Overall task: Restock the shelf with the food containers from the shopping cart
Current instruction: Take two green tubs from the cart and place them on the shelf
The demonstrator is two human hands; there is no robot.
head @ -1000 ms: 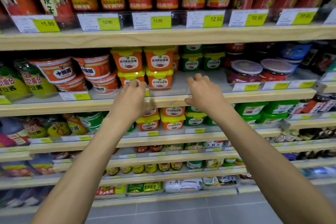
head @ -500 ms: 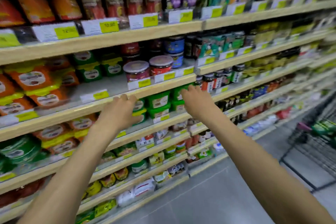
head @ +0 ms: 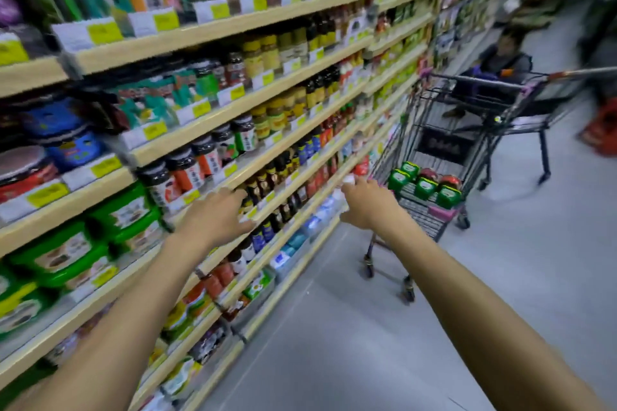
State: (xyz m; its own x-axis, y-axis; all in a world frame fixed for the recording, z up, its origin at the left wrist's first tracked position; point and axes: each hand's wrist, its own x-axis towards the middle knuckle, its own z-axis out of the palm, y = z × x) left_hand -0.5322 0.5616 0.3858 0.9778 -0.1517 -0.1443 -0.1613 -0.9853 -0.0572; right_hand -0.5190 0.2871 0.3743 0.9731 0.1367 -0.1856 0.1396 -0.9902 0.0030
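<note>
A dark wire shopping cart (head: 434,130) stands in the aisle at right, close to the shelves. In its basket lie several green-lidded food containers (head: 425,187) and two red-topped jars (head: 450,181). My left hand (head: 217,218) is stretched out in front of the shelf (head: 213,120), fingers spread, holding nothing. My right hand (head: 369,202) reaches toward the cart's near end with fingers loosely extended, empty. Green tubs (head: 66,253) of the same kind sit on the shelf at lower left.
Wooden shelves full of jars and bottles run along the left into the distance. A person (head: 500,60) sits or crouches in the aisle behind the cart. Grey floor (head: 367,327) lies open at right. The picture is motion-blurred.
The view has swung right from the shelf toward the cart. Both hands have left the shelf edge and moved rightward, the right one nearing the cart.
</note>
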